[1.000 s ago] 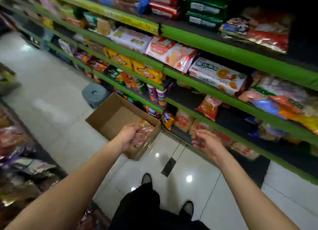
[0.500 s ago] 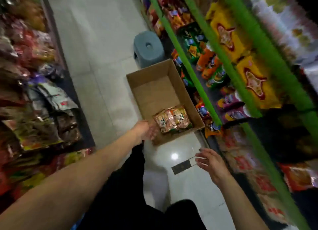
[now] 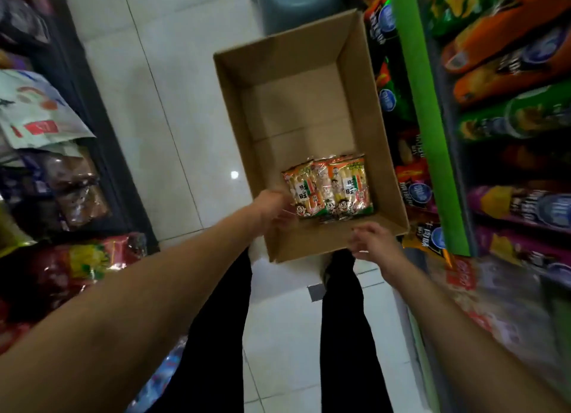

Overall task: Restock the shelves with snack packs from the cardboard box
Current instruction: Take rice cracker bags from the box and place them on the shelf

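An open cardboard box [image 3: 355, 81] stands on the white tile floor in front of my feet. A few orange-and-green snack packs [image 3: 330, 187] lie flat in its near right corner. My left hand [image 3: 273, 210] reaches over the near left rim, its fingers at the left edge of the packs; whether it grips one is blurred. Above the near right rim of the box hovers my right hand [image 3: 372, 242], fingers loosely spread and holding nothing. The green-edged shelves [image 3: 423, 119] run along the right, filled with snack bags.
A grey plastic stool [image 3: 296, 1] stands on the floor just beyond the box. Another rack of bagged goods [image 3: 58, 177] lines the left side of the narrow aisle. My legs in black trousers [image 3: 340, 335] stand below the box.
My view has swung down from the shelves to the box. Both hands moved forward to the box's near rim, the left one reaching the snack packs.
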{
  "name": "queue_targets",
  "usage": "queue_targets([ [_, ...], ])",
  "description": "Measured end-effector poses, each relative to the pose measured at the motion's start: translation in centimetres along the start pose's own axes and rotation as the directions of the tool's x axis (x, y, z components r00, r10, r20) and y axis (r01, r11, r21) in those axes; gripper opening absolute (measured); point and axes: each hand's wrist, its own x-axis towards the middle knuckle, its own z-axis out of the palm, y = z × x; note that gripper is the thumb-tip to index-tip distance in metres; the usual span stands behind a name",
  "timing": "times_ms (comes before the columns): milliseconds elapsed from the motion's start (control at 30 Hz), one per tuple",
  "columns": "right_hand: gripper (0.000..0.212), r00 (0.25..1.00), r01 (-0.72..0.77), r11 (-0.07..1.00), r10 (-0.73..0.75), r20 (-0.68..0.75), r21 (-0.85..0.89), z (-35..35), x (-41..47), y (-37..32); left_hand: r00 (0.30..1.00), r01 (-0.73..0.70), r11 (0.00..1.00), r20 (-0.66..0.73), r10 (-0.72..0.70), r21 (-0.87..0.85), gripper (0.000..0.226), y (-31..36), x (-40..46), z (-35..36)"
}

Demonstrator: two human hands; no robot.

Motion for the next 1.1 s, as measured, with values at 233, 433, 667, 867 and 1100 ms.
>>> queue_targets([
  [233,0.019,1.000,0.012,0.951,-0.005,0.021,-0.310,-2.0,20.5,0.9,0.990,0.065,0.995,-0.117,-0.073,-0.069,0.014,-3.3,18.7,3.8],
  [433,0.040,0.972,0.014,0.881,-0.123,-0.198,-0.474,-2.0,31.6,2.6,0.972,0.128,0.984,-0.182,-0.150,-0.127,0.014,-6.2,29.2,6.4],
  [667,0.085,0.986,0.069,0.974,-0.100,-0.133,-0.215,-1.3,37.2,5.5,0.983,0.143,0.949,-0.072,-0.170,-0.281,0.026,-8.3,34.7,7.9],
  [867,0.071,0.994,0.095,0.973,-0.102,-0.026,-0.212,-1.2,37.9,5.4,0.999,0.034,0.985,0.034,-0.028,-0.168,0.044,-7.7,33.9,5.5],
  [1100,0.049,0.977,0.171,0.942,-0.200,-0.074,-0.289,0.3,37.9,4.5,0.982,-0.041,0.912,0.154,0.113,-0.407,0.047,-5.1,31.5,6.6],
])
